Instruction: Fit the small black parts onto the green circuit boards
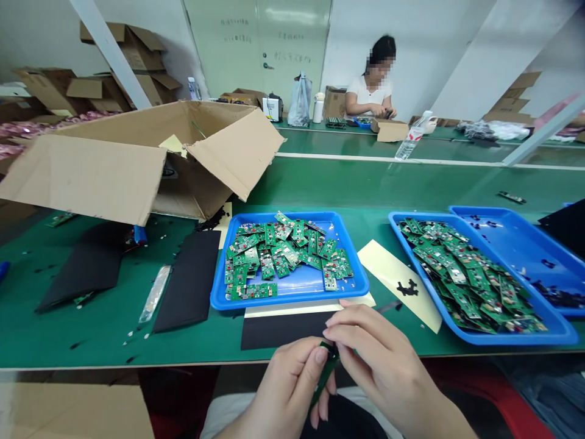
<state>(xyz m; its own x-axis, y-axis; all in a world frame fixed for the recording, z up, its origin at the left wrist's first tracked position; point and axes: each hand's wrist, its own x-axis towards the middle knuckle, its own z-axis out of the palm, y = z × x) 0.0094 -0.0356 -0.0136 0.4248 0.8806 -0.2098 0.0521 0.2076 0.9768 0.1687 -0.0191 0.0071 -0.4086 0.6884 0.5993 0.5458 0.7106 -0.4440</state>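
My left hand [292, 384] and my right hand [384, 366] meet at the table's near edge. Both pinch one small green circuit board [326, 366], held edge-on between thumbs and fingertips. Just beyond them lies a black sheet [278, 329] with a pale yellow sheet under it. Behind that stands a blue tray [292, 286] holding several green circuit boards [283, 253].
A second blue tray [543, 332] heaped with boards sits at the right, overlapping a third blue tray [530, 244]. An open cardboard box [137, 158] lies tipped at the left, with black foam sheets [187, 280] before it. Another person [372, 85] sits at the far table.
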